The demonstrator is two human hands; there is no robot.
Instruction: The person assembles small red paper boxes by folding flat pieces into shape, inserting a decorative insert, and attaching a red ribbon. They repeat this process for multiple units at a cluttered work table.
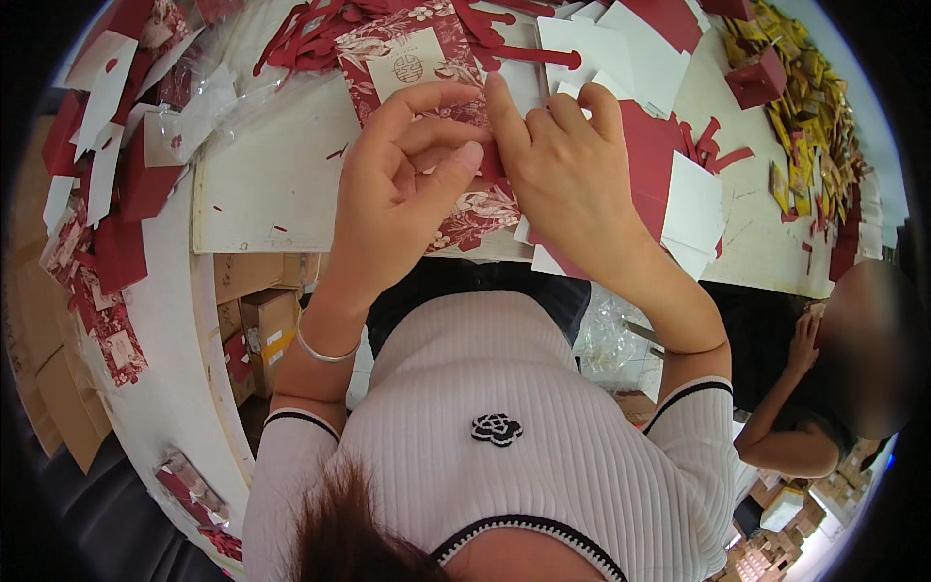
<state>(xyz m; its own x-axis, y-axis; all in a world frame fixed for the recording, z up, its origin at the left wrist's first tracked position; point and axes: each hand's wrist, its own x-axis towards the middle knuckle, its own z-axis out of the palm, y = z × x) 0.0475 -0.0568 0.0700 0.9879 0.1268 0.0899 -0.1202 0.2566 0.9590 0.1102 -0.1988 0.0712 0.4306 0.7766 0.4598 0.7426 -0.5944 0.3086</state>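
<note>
A red floral printed card box with a cream label panel lies on the table beneath my hands. More floral red card shows below them, and I cannot tell whether it is the same piece. My left hand is over the box's right-lower part, its fingers curved and apart, thumb raised. Close beside it, my right hand has its index finger stretched forward at the box's right edge. Its other fingers are bent, and its thumb is hidden, as is anything under the palm.
Red die-cut strips are heaped at the far side. White and red card sheets lie to the right, near a pile of small yellow packets. Red boxes crowd the left. A co-worker sits at the right.
</note>
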